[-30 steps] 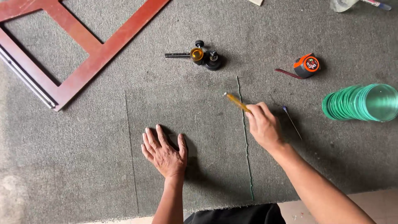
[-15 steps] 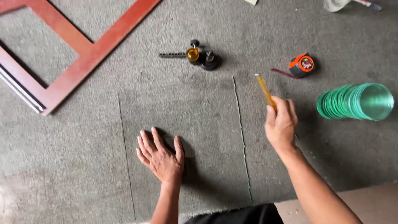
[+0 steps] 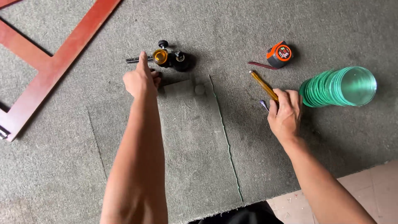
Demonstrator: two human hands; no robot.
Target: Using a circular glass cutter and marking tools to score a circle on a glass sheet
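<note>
Glass sheet [image 3: 186,137] lies flat on grey carpet [image 3: 62,178] of the bench. Its right edge shows as a thin greenish line running from near the far tools toward the near carpet edge. No separate offcut seen beside that edge. Can't tell from this view whether any score line is on the pane. Judgement: early/mid stage; cutting of this sheet looks not yet done, since the circle cutter sits off the far edge of the pane, not planted on it.

Stack of round green glass discs [image 3: 340,87] lies on its side, just right of R hand: finished pieces, by the look.

L hand [image 3: 141,79]: grip mostly curled, index finger stretched out. Fingertip at or just short of the ruled bar of the circle cutter [image 3: 166,58]; contact can't be confirmed. Holds nothing. Cutter is just beyond and right of this grip.

R hand [image 3: 286,114]: grip pressed together around a slim brass-coloured hand glass cutter [image 3: 263,85], shaft pointing away and left, tip free in air above carpet. Orange tape measure [image 3: 280,54] beyond this grip, apart from it.

Red wood frame [image 3: 54,62] far left of L grip, untouched.
</note>
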